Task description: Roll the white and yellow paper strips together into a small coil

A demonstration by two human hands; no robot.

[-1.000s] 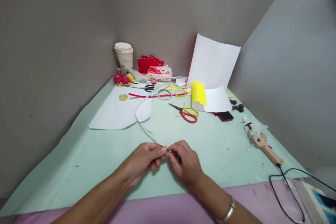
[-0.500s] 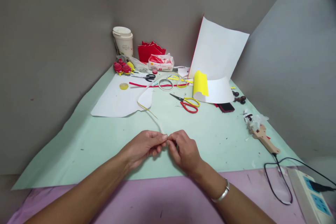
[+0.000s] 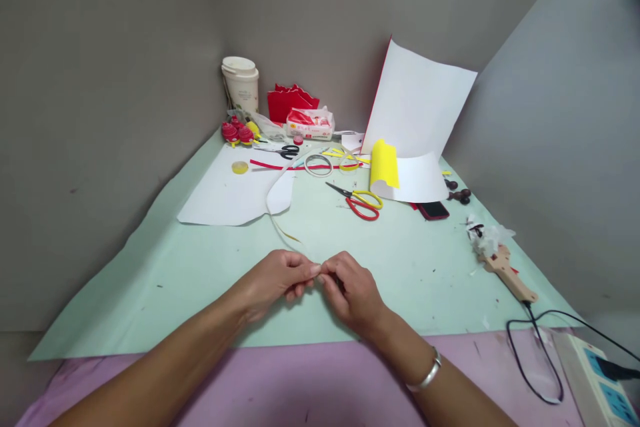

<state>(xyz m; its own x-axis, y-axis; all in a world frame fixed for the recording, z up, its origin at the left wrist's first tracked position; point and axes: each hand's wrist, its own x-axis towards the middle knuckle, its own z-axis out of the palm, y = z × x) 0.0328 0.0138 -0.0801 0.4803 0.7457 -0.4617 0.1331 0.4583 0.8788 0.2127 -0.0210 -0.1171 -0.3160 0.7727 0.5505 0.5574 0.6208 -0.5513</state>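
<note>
Two hands on one strip right now. Pinching close to the end of the pale strip [image 3: 268, 203] with the left hand [image 3: 280, 280], thumb down on the fingers, at near middle over the desk [image 3: 210, 260]. Meeting those fingertips from the right with the right hand [image 3: 357, 293], fingers curled and narrow. Can't honestly tell gripping from just touching on that side. Trailing far and left from there, across the edge of the white sheet [image 3: 225, 193], then bending back toward the tape ring [image 3: 318, 175].

Compared with half a second ago: hardly any shift in the hands, but a different hang to the strip, looking thin and edge-on just beyond the fingers instead of broad and white. Probably means fiddly turning at the same spot, not pulling fresh length through.

Lying untouched farther out: red-and-yellow scissors [image 3: 349, 194]. Well apart on the right: glue gun [image 3: 513, 278].
</note>
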